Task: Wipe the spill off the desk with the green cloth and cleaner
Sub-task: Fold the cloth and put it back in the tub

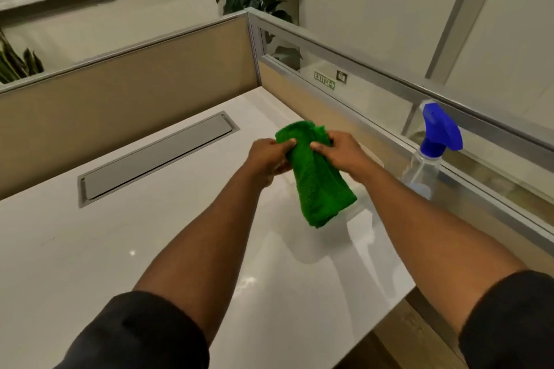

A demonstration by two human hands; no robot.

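A green cloth [317, 185] hangs bunched above the white desk [90, 248], held up by both hands. My left hand [268, 158] pinches its upper left part, thumb on top. My right hand [338, 149] grips its upper right part. The cloth's lower end dangles just over the desk surface. A clear spray bottle [425, 170] with a blue trigger head stands on the desk to the right, beside the partition. I cannot make out a spill; glossy reflections show under the cloth.
A grey cable-tray lid [156, 158] is set flush in the desk at the left. Beige partition panels [120, 93] with a glass strip fence the far and right sides. The desk's near-right edge [398, 299] drops off. Plants stand beyond the partitions.
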